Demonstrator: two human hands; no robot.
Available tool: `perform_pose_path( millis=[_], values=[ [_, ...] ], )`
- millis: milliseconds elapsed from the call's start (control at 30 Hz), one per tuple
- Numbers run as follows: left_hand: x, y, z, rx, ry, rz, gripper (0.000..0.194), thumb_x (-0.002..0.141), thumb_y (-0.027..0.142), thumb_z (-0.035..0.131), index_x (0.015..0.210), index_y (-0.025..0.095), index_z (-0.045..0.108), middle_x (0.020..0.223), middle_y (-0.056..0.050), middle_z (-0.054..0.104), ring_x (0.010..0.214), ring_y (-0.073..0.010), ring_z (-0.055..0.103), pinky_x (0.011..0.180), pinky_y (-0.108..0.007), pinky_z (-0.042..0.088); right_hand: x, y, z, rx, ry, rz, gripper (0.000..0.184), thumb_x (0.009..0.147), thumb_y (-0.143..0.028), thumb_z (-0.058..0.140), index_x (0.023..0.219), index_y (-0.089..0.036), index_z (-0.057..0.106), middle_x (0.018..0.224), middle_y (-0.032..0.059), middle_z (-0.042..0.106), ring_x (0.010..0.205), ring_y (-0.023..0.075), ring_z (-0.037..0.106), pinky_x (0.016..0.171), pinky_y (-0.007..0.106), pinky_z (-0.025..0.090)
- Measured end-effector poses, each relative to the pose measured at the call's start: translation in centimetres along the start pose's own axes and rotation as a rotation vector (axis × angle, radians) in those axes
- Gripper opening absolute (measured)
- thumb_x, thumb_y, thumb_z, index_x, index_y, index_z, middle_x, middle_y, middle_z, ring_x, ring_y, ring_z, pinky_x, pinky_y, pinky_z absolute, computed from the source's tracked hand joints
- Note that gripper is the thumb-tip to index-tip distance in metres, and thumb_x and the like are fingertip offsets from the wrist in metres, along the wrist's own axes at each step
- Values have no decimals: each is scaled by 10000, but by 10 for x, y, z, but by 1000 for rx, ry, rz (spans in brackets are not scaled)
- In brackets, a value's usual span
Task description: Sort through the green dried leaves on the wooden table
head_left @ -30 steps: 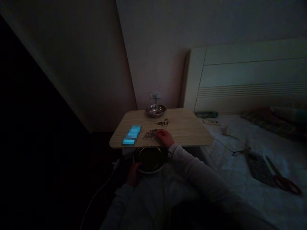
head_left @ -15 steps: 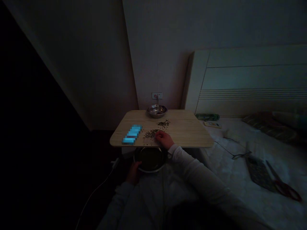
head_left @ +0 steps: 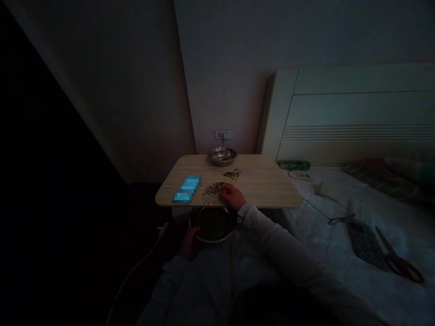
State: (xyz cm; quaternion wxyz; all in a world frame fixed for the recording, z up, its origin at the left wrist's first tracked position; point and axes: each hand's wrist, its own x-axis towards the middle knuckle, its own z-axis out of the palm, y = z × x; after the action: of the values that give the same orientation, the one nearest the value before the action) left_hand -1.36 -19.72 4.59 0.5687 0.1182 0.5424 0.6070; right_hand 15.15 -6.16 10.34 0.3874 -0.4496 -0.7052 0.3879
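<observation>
My right hand [head_left: 232, 197] rests on the pale wood-grain table top [head_left: 261, 190], its fingers curled at the edge of a scatter of small dark seeds [head_left: 213, 189]. A second, smaller scatter of seeds [head_left: 231, 174] lies farther back. A steel bowl [head_left: 222, 156] stands at the table's far edge. Below the near edge, a dark round bowl [head_left: 212, 241] sits against my lap, with my left hand [head_left: 189, 243] gripping its rim. Its contents are too dark to tell. A pixel-blurred glowing blue rectangle [head_left: 187, 189] lies at the table's left.
A wall socket [head_left: 222, 134] sits behind the table. To the right is a bed with a headboard [head_left: 356, 113], red-handled scissors [head_left: 403, 267], a dark patterned pouch [head_left: 367, 244], a thin cable [head_left: 326, 209] and a green case [head_left: 294, 165]. A white cord [head_left: 136, 269] runs at lower left.
My right hand has shifted slightly left among the seeds, and the head view has turned a little. The left hand stays on the bowl rim.
</observation>
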Motion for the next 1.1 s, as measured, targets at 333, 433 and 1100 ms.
perform_pose_path(
  millis=[333, 433, 1100],
  values=[
    [-4, 2, 4, 4, 18, 25, 196, 650, 132, 634, 822, 213, 681, 855, -73, 747, 1091, -316, 651, 893, -406, 533, -5, -11, 0, -60, 1, 0, 153, 743, -183, 620, 874, -179, 699, 632, -29, 618, 632, 128, 556, 606, 232, 400],
    [1, -1, -1, 16, 6, 30, 126, 672, 145, 637, 781, 203, 664, 878, -77, 743, 1072, -298, 659, 881, -386, 533, -6, -14, -1, -58, -5, -4, 163, 742, -175, 610, 877, -179, 700, 626, -33, 618, 615, 121, 548, 605, 228, 402],
    [-11, 10, 7, 12, 13, -70, 88, 764, 121, 585, 717, 189, 616, 934, -76, 739, 1047, -263, 675, 881, -368, 537, -6, -9, 0, 63, -35, -6, 114, 724, -128, 626, 811, -182, 675, 617, -39, 647, 585, 102, 568, 562, 202, 416]
  ],
)
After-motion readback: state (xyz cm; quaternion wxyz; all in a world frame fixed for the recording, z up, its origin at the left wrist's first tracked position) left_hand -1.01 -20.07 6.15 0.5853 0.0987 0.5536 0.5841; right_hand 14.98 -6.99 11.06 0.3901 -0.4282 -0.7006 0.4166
